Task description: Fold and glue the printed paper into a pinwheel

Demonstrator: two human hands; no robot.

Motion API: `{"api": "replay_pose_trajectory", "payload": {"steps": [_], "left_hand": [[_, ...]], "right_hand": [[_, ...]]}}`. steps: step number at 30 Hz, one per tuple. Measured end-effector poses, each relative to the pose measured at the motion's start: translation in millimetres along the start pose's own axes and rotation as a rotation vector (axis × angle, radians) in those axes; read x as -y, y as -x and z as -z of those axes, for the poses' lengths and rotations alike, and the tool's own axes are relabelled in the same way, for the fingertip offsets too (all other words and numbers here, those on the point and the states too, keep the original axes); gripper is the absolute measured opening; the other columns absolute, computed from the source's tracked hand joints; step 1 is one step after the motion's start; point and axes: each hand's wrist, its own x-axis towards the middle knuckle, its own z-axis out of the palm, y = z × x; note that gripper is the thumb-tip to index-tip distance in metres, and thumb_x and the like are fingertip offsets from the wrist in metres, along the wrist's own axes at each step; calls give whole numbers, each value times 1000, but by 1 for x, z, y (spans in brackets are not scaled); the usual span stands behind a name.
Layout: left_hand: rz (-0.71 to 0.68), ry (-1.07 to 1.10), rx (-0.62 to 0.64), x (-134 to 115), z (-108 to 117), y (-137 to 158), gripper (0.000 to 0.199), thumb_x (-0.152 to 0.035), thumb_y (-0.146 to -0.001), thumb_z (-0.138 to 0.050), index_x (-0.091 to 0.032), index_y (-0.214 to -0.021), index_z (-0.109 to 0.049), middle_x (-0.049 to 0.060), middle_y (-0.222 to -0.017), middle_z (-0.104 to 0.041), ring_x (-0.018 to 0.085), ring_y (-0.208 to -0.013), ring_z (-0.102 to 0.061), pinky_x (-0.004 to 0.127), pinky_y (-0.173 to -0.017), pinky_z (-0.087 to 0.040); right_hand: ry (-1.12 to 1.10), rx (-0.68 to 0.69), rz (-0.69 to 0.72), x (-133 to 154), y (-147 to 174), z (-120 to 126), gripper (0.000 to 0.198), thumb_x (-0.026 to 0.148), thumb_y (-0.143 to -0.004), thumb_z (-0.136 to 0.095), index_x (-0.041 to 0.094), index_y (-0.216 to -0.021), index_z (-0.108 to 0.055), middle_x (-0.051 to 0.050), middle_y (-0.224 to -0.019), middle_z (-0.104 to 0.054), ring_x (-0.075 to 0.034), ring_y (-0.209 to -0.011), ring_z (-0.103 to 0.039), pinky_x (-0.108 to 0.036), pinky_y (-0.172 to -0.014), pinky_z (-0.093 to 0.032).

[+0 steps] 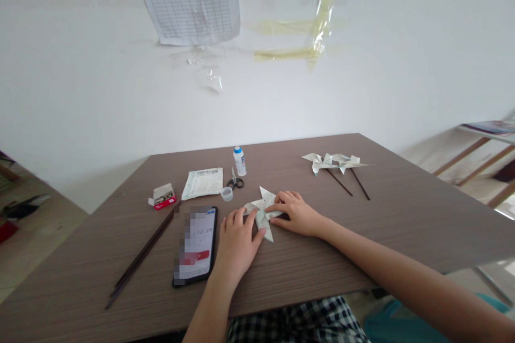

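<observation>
A: Where is the pinwheel (261, 205) that the person works on?
B: It lies on the table (382, 236), near the front edge, between the two hands. It is made of printed paper, and one blade points to the wall (362, 102), another to the person.
A: How does the left hand (240, 238) stand?
B: It lies on the pinwheel from the left side. The thumb is spread away from the first finger, and both touch the paper near the lower blade. I cannot tell if they pinch it.
A: And the right hand (296, 213)?
B: It comes from the other side. Its first finger reaches the middle, and its thumb is a little apart from this finger, at the right blade. Here also I cannot tell whether the paper is pinched.
A: What is around them?
B: Just beside the left hand there is a phone (204, 244), with a lit screen. Further left lie dark sticks (145, 252), and behind them an open red and white box (164, 204).
A: And toward the wall?
B: A folded paper (202, 183), a small clear cup (226, 194), scissors (236, 183) and an upright bottle (239, 163) with a blue cap. At the far right lie two more pinwheels (322, 164), side by side, each with a brown stick.
</observation>
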Motion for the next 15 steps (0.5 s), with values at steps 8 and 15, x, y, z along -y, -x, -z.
{"api": "replay_pose_trajectory", "payload": {"steps": [8,15], "left_hand": [[34,-26,63,-6,7,0,53,-33,-121,-69,-25,-172,-81,21,-178,-76,46,-169,-68,68,-142,-56],[27,-5,50,-7,8,0,52,-31,-120,-71,-25,-171,-82,21,-176,-77,47,-167,-69,69,-142,-56]], "right_hand": [[16,37,-26,4,-1,3,37,49,-120,-89,32,-153,-93,-14,-141,-82,-38,-140,-76,-66,-135,-53],[-98,40,-73,4,-1,8,37,46,-121,-86,33,-155,-90,-12,-142,-83,-37,-143,-76,-65,-139,-49]]}}
